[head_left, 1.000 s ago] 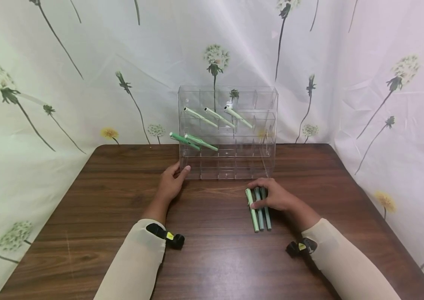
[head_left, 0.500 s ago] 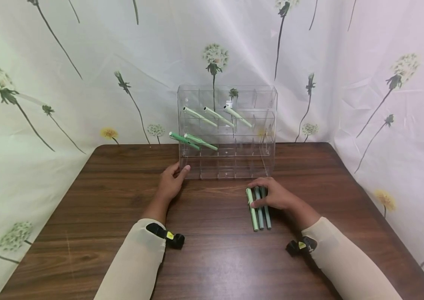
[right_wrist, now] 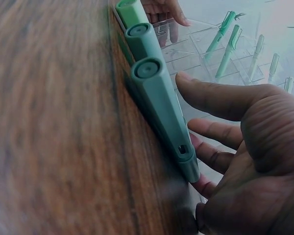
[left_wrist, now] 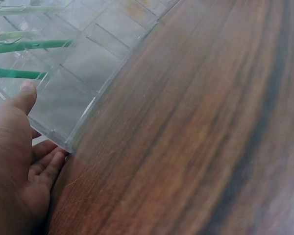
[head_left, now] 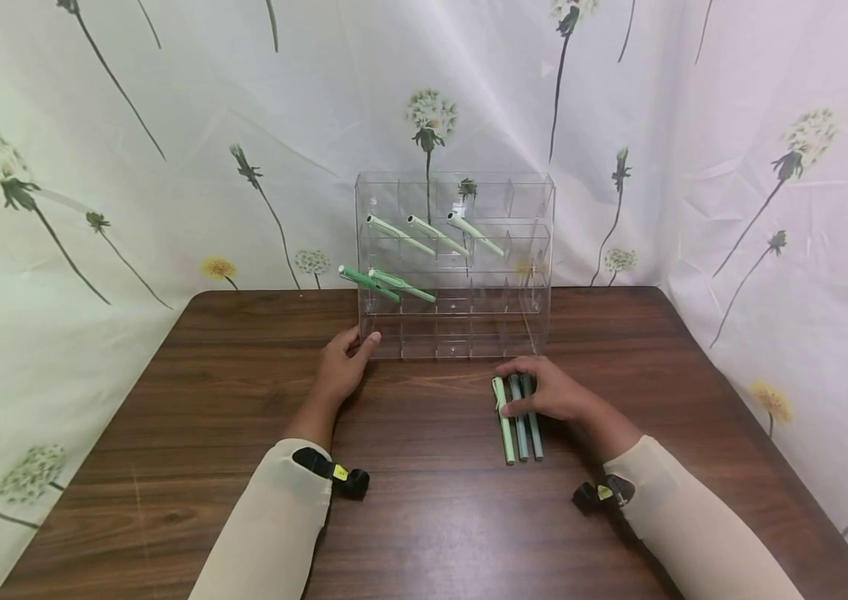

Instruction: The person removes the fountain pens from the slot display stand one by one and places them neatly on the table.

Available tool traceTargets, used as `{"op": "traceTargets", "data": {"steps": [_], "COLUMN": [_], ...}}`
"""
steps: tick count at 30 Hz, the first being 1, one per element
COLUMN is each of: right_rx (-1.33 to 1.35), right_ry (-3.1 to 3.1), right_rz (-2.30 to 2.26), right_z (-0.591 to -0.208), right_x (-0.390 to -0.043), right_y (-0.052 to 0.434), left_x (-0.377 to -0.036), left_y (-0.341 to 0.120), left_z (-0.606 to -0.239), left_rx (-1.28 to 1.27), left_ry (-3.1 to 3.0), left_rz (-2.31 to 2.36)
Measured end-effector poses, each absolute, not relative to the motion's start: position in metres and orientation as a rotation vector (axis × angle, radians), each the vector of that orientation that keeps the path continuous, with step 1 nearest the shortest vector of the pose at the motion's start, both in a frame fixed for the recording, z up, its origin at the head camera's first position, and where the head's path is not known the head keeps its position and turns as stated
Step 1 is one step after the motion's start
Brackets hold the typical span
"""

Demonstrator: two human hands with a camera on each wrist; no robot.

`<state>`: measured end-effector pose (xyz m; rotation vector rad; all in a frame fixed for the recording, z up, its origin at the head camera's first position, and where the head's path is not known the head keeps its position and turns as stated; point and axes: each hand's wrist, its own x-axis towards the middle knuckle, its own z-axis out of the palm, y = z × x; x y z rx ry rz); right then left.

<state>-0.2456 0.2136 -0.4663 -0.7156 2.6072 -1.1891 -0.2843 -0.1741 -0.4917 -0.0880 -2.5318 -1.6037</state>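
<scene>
A clear acrylic organizer [head_left: 454,267] stands at the back of the brown table [head_left: 424,500]. Three pale green pens [head_left: 435,235] lean in its upper row and two darker green pens [head_left: 386,284] in the row below. My left hand [head_left: 345,367] rests against the organizer's [left_wrist: 83,73] lower left corner, thumb [left_wrist: 24,98] on its front face. My right hand [head_left: 551,392] lies over three green pens [head_left: 517,417] laid side by side on the table; its fingers [right_wrist: 220,98] touch the pens [right_wrist: 157,93] without closing round them.
A white cloth with dandelion prints [head_left: 169,142] hangs behind and beside the table. Table edges run at left [head_left: 94,442] and right [head_left: 761,417]. Wrist cameras [head_left: 349,479] sit on both beige sleeves.
</scene>
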Motion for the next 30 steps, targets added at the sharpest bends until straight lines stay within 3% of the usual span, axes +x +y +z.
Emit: {"op": "traceTargets", "data": {"steps": [30], "right_rx": [-0.787], "right_ry": [2.542], "right_rz": [-1.150], "right_z": [-0.430], "right_x": [-0.237], "right_y": [0.203], "left_x": [-0.282], "left_y": [-0.176], "left_z": [-0.490], "left_rx": [-0.098], "left_ry": [-2.558], "left_rz": [-1.578]}}
